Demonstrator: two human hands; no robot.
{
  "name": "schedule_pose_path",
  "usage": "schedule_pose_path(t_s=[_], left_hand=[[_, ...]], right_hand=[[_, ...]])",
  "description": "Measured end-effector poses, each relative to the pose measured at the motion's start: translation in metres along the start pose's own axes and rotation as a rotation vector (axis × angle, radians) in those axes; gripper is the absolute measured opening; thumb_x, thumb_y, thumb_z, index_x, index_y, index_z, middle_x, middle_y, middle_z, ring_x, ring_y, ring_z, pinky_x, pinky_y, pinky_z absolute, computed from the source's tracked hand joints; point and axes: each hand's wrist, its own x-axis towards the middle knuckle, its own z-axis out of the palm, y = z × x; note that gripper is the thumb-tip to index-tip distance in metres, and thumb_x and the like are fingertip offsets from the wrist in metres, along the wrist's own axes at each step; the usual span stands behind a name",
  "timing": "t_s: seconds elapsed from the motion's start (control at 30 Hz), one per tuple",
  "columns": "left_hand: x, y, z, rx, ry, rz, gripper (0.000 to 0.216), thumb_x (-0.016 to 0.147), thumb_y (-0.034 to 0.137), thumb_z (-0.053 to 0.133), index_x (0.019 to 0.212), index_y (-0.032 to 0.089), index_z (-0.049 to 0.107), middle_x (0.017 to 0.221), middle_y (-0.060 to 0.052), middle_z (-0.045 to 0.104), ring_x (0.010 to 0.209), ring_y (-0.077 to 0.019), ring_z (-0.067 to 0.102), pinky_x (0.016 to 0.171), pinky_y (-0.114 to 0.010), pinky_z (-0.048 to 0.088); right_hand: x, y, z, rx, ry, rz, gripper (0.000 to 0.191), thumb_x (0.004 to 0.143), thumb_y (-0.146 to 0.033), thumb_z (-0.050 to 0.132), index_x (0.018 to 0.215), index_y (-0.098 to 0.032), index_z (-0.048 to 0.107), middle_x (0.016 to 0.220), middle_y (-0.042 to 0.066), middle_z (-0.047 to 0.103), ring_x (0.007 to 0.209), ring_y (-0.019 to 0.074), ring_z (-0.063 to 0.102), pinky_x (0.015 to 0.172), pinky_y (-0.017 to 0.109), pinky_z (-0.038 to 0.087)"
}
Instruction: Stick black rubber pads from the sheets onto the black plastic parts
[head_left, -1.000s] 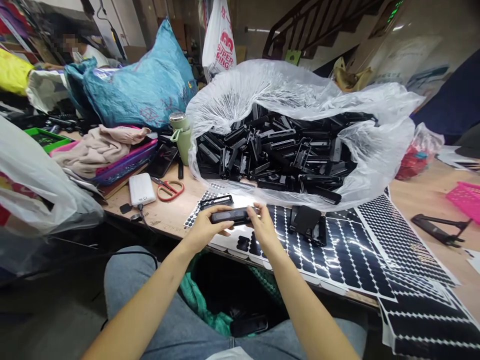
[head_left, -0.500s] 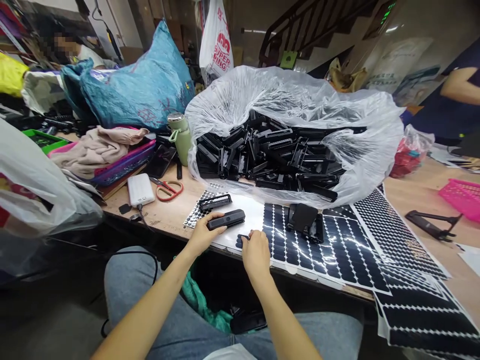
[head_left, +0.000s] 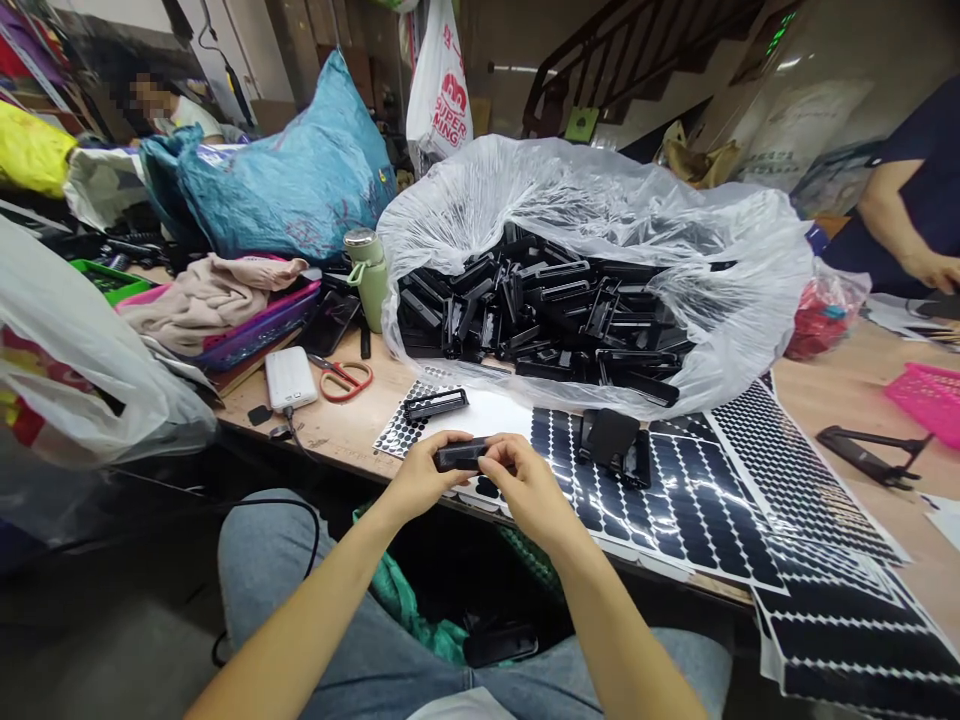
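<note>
Tabletop [head_left: 352, 428]: black clip [head_left: 459, 456] in left grip [head_left: 417, 482]

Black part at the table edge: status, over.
Left hand and right hand both grip black part. Held over sticker sheet near edge. Bag of parts behind, apart from hands.

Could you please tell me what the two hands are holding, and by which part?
One small black plastic part: the left hand grips its left end and the right hand pinches its right end, at the table's near edge.
</note>
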Motion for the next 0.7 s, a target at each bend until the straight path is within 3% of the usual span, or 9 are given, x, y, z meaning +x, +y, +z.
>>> schedule_pose_path(t_s=[0.17, 0.7], left_hand=[[-0.009, 0.016, 0.008, 0.133, 0.001, 0.094, 0.040, 0.061, 0.021, 0.068, 0.100, 0.017, 0.059, 0.095, -0.005, 0.064, 0.086, -0.0193, 0.059, 0.074, -0.028, 0.048], [-0.016, 0.014, 0.015, 0.150, -0.033, 0.111, 0.036, 0.063, 0.024, 0.066, 0.099, 0.019, 0.060, 0.095, -0.004, 0.064, 0.087, -0.0196, 0.059, 0.078, -0.028, 0.046]], right_hand=[[0.002, -0.011, -0.003, 0.002, -0.063, 0.025, 0.014, 0.077, -0.027, 0.047, 0.067, -0.019, 0.052, 0.105, 0.004, 0.050, 0.087, 0.0151, 0.051, 0.078, 0.029, 0.037], [-0.004, -0.003, -0.002, -0.081, -0.005, 0.006, 0.011, 0.076, -0.023, 0.046, 0.067, -0.019, 0.052, 0.098, 0.005, 0.052, 0.087, 0.0167, 0.051, 0.078, 0.031, 0.039]])
